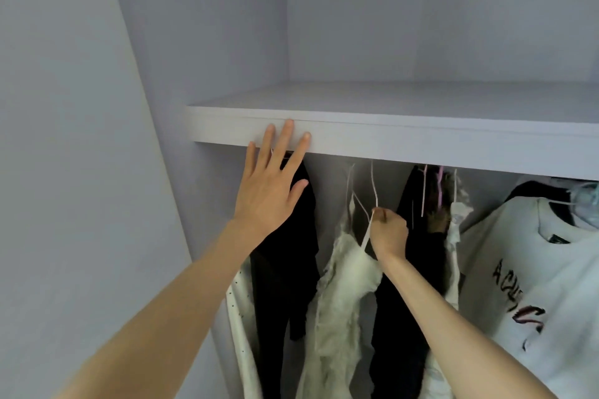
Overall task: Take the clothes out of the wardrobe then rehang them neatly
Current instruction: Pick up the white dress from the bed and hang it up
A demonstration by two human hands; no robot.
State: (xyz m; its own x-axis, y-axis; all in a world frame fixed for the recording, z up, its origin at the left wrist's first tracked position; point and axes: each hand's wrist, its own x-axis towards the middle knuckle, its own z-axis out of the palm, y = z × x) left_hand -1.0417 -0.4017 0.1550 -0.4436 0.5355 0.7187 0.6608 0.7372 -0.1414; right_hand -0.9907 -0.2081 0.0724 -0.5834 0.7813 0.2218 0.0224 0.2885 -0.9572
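white T-shirt point(531, 269) | black print, partly readable: "ACU…" | red letters below, unreadable

The scene is covered by 1 head-worn wide-angle view, aimed forward and slightly down into the wardrobe point(227, 42) from close range; the shelf point(421, 136) is seen near eye level, with both forearms entering from below.

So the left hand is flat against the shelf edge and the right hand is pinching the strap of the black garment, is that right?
Not quite. In the head view the left hand is flat with fingertips on the shelf edge, but the right hand pinches the thin strap of the cream camisole, not the black garment, which hangs further left.
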